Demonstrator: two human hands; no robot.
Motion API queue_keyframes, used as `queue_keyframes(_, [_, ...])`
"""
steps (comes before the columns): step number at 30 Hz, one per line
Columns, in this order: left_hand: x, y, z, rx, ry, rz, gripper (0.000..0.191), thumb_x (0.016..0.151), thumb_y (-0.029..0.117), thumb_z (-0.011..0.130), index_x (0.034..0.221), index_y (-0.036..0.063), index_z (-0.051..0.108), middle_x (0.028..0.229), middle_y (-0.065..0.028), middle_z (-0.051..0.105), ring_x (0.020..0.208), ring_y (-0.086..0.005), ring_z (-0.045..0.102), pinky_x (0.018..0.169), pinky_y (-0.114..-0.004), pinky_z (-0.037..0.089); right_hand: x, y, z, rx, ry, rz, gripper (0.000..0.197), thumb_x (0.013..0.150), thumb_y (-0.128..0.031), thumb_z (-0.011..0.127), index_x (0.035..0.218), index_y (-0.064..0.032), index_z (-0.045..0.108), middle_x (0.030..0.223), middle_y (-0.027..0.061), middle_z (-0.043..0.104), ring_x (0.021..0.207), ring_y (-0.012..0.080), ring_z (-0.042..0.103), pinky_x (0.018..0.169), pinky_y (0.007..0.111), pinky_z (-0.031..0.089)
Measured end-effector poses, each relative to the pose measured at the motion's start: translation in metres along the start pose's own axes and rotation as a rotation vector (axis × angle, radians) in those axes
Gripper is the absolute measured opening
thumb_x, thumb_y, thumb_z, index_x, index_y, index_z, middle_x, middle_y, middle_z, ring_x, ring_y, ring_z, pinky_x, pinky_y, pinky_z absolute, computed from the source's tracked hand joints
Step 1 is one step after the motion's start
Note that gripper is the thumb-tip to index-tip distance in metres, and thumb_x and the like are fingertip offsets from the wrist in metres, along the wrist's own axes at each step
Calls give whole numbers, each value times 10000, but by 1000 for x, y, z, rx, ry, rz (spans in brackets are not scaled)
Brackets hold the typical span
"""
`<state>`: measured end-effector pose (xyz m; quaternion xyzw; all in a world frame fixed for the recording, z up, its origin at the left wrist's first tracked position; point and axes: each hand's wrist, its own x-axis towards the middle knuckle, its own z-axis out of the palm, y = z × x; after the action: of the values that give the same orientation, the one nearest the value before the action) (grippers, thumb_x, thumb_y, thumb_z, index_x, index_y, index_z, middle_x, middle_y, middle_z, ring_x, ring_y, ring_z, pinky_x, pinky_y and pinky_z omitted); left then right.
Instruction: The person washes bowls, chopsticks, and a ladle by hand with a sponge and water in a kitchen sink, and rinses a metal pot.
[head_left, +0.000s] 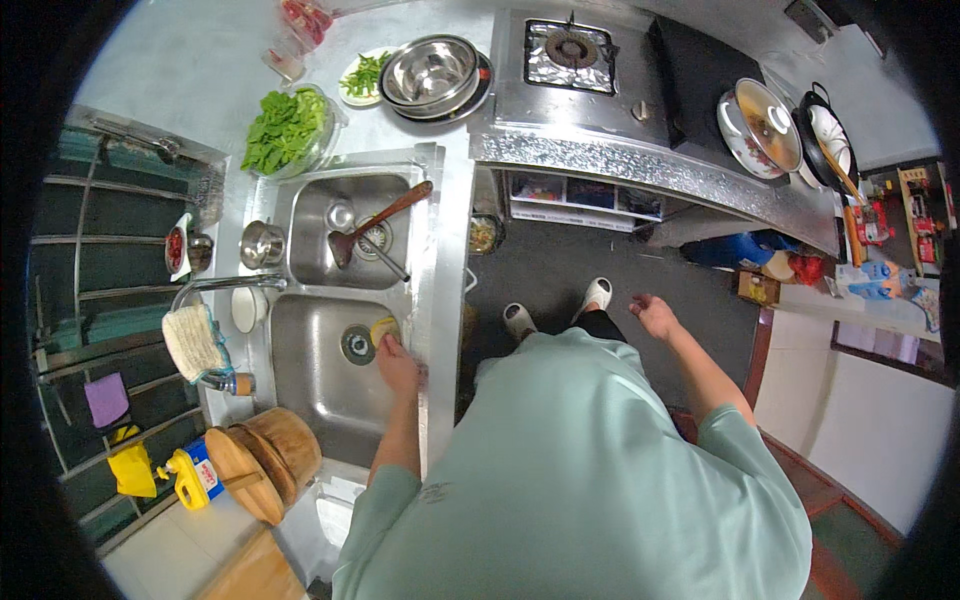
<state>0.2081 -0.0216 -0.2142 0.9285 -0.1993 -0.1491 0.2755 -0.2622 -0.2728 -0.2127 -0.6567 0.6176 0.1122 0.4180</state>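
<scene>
My left hand (397, 365) holds a yellow sponge (384, 328) against the right side of the near stainless steel sink basin (322, 405), beside its drain (358, 344). My fingers hide part of the sponge. Out over the dark floor on the right, my right hand (655, 316) hangs with nothing in it, its fingers partly spread. In the far basin (307, 217) a wooden-handled ladle or spatula (394, 206) leans across the rim, near a metal rod-like handle (386, 259). The chrome faucet (225, 283) reaches in from the left, with a pale cloth (196, 341) by it.
Leafy greens (285, 131) in a clear bowl and stacked steel bowls (429, 71) stand beyond the sinks. A gas burner (571, 49) is at the top. Wooden cutting boards (251, 469) lean at lower left. A lidded pot (761, 131) stands at right.
</scene>
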Motion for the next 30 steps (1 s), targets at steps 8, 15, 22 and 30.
queue_keyframes(8, [3,-3,2,-21,43,33,458,992,336,390,1191,-37,567,1155,-250,585,1078,-400,543,934,-431,416,1,10,-5,-85,-37,-12,469,904,-276,571,1267,19,529,1167,214,626,1097,323,604,925,369,472])
queue_keyframes(15, [2,5,5,-273,-48,-47,416,993,307,408,1208,-20,547,1168,-242,577,1089,-374,551,932,-396,426,-6,8,-13,-138,-8,-2,465,881,-284,583,1247,1,556,1130,187,649,1059,300,620,902,367,479])
queue_keyframes(22, [5,-14,2,-164,-67,-105,463,1000,317,377,1242,-55,510,1230,-257,545,1121,-393,526,955,-408,395,-5,-7,-5,-248,30,-4,451,866,-345,563,1213,-60,600,1113,183,648,1058,330,605,910,404,474])
queue_keyframes(30, [4,4,-2,-144,-70,-33,480,1000,332,372,1225,-64,521,1169,-258,584,1105,-411,533,953,-415,403,-17,-9,-6,-180,-9,54,481,903,-359,515,1286,-71,542,1250,163,585,1150,332,555,976,415,439])
